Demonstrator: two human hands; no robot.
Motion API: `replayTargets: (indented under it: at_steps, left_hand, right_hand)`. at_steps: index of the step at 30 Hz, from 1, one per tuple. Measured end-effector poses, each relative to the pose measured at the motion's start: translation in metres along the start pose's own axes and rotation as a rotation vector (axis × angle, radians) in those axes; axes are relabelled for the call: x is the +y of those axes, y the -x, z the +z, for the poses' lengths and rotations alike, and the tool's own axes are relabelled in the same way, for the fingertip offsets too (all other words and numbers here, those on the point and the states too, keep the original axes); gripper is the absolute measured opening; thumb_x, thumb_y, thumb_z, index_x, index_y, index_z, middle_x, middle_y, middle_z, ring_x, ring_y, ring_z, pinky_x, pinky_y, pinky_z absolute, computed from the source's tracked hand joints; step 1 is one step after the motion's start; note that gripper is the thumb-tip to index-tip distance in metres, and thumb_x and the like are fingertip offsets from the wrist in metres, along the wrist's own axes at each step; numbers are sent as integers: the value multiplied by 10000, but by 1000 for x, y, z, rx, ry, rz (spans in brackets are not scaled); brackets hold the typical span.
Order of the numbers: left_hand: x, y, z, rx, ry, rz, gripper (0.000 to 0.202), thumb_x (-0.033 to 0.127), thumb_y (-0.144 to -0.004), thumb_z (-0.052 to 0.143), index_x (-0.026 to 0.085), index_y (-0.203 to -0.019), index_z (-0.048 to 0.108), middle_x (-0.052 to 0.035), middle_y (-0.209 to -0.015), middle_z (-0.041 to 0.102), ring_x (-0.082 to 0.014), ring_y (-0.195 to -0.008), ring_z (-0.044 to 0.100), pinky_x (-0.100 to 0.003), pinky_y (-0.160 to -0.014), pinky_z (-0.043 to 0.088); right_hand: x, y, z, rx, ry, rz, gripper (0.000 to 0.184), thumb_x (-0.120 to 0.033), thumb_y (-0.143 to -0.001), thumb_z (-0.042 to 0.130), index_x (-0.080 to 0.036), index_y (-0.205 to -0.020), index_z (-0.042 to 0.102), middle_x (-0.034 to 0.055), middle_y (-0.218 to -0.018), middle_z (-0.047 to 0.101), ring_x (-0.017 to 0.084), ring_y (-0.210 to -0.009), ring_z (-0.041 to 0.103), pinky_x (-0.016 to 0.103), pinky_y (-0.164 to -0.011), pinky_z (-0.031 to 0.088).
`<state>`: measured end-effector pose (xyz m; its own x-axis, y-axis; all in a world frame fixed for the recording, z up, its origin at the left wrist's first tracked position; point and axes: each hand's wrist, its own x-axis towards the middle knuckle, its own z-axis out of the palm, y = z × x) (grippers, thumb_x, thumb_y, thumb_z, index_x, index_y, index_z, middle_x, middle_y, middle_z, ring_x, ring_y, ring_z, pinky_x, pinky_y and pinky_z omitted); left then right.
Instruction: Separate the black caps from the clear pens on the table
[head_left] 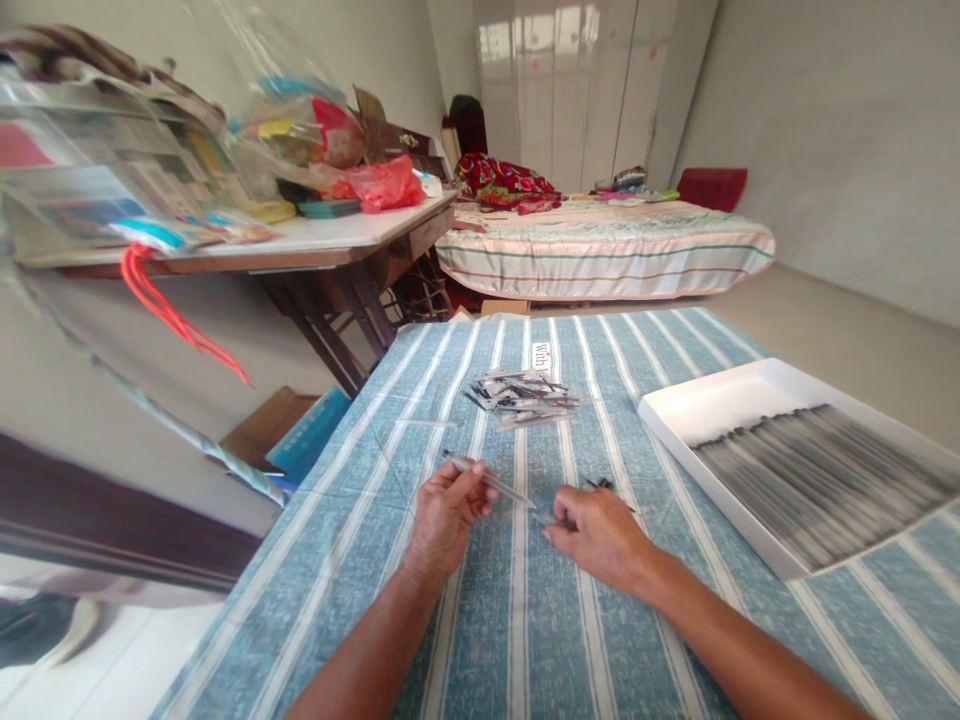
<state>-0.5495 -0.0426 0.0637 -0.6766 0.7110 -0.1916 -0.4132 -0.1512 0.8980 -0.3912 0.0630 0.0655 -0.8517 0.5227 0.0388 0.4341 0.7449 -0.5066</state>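
Holding: left hand [446,512] and right hand [600,532] each grip one end of a thin clear sleeve [499,487], low over the striped cloth [517,620].
Left fingers: curled closed, thumb and fingertips pinching the sleeve's far left end.
Right fingers: closed on the sleeve's nearer right end; its tip is hidden under them.
Beside right hand: small dark pieces [602,485], just beyond the knuckles.
Right side: white tray [697,405] filled with thin black sticks [817,470].
Farther: second clear sleeve [427,423] lying alone, then a pile of packed sleeves [523,398].
Beyond: bed [600,250].
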Motion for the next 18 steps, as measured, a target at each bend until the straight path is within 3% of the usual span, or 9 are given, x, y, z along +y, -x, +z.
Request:
replayTargets:
  at_steps: [11, 18]
  left_hand:
    - [-8, 6, 6, -68, -35, -10, 146, 209, -683, 668, 142, -696, 539, 3, -572, 608, -112, -499, 569, -212, -466, 443]
    - [-5, 6, 5, -91, -4, -63, 147, 240, -678, 659, 135, -692, 557, 9, -537, 590, -80, -404, 497, -195, -390, 392]
  right_hand:
    - [0, 1, 12, 103, -254, 1, 153, -252, -696, 551, -193, -599, 449, -73, -462, 391, 71, -436, 361, 173, -444, 233]
    - [-4, 1, 14, 131, -515, -5, 133, -237, -728, 534, -180, -620, 481, -68, -496, 390, 68, -455, 353, 165, -443, 270]
